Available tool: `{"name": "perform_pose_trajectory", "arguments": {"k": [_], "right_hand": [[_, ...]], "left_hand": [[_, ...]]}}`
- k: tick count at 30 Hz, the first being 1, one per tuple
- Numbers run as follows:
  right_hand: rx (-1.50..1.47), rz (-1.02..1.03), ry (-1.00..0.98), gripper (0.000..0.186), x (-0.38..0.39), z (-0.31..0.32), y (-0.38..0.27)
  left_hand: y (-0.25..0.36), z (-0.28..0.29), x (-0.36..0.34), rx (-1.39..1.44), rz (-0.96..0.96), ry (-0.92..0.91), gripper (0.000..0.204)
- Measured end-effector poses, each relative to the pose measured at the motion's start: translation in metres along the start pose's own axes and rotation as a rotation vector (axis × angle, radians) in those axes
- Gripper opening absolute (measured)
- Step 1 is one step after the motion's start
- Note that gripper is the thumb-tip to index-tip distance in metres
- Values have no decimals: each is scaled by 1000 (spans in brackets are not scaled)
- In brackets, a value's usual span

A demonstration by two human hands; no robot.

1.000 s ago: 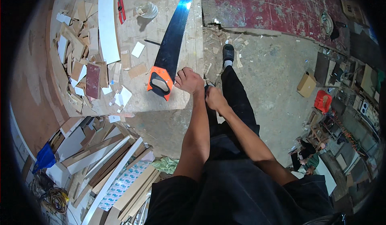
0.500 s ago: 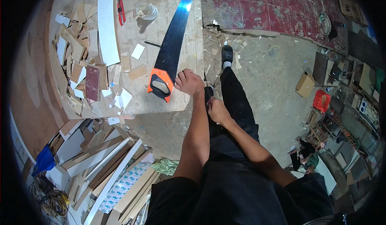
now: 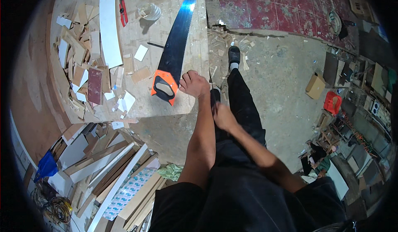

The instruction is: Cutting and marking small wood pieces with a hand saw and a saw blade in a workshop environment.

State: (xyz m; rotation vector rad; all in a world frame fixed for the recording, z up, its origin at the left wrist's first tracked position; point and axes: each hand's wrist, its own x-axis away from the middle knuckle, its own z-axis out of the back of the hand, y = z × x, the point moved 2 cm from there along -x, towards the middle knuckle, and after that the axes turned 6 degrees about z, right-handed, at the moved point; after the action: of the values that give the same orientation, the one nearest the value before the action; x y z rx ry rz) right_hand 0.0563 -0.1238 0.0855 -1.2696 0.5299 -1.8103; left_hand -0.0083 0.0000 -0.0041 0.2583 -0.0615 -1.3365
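Observation:
A hand saw (image 3: 176,45) with an orange and black handle (image 3: 164,87) lies on the wooden worktable, its blade pointing away from me. Just right of that handle, my left hand (image 3: 194,84) rests at the table's right edge with its fingers curled in; whatever they grip is hidden. Below and to the right, beside the table edge, my right hand (image 3: 225,118) is closed and slightly blurred. A thin dark rod shows above it along the edge, but I cannot tell what kind of tool it is. A dark pointed stick (image 3: 155,45) sits partly under the saw blade.
On the worktable (image 3: 141,103) are a red utility knife (image 3: 123,12), a clear jar (image 3: 150,12), a long white strip (image 3: 109,24) and a heap of wood offcuts (image 3: 78,58). Boards (image 3: 112,170) lean below left. A cardboard box (image 3: 315,86) and red container (image 3: 332,103) stand right.
My right hand has drawn slightly down toward my body and turned blurry. My left hand keeps its place by the saw handle, and the saw still lies on the table.

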Motion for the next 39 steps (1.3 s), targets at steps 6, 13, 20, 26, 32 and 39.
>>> {"name": "perform_pose_trajectory", "arguments": {"k": [6, 13, 20, 26, 32, 39], "right_hand": [[21, -100, 15, 16, -36, 13, 12], [-40, -73, 42, 12, -24, 7, 8], [-100, -48, 19, 19, 1, 4, 8], [-99, -32, 32, 18, -1, -6, 16], [-125, -92, 63, 20, -30, 3, 15], [-108, -136, 57, 19, -21, -5, 14]], "left_hand": [[15, 7, 9, 14, 5, -83, 10], [8, 0, 3, -6, 16, -52, 9], [5, 2, 4, -25, 36, -57, 10], [0, 0, 6, -66, 48, -94, 11], [12, 0, 4, 9, -4, -28, 11], [7, -1, 6, -10, 32, -68, 9]]}}
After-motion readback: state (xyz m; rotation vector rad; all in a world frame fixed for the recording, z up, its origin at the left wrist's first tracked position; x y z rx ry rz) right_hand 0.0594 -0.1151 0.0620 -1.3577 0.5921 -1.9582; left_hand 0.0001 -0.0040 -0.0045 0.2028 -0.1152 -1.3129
